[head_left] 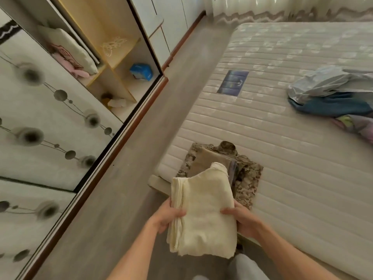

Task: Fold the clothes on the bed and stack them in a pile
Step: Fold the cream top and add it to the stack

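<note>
Both hands clamp the folded cream cloth (pixel 203 215): left hand (pixel 167 216) at its 9 o'clock edge, right hand (pixel 242 218) at 3. Long axis runs 6-to-12, toward the folded pile (pixel 247 179).

A home bedroom is seen here. A bare quilted cream mattress (pixel 282 138) with a small blue label patch (pixel 233 82) is spread across the right side, and unfolded clothes in pale blue, deep blue and pastel print (pixel 333 100) are heaped on it. A small stack of folded garments, camouflage-patterned at the bottom (pixel 248 178), is set at the mattress corner. On the left, a wardrobe with patterned sliding doors (pixel 40 122) is shown open, and its pale wooden shelves (pixel 113 63) are filled with a cream pillow (pixel 74 49) and a blue packet (pixel 142 71). Grey wood-look flooring (pixel 125 178) is laid between them, and a patterned curtain (pixel 282 9) is hung behind the bed.
</note>
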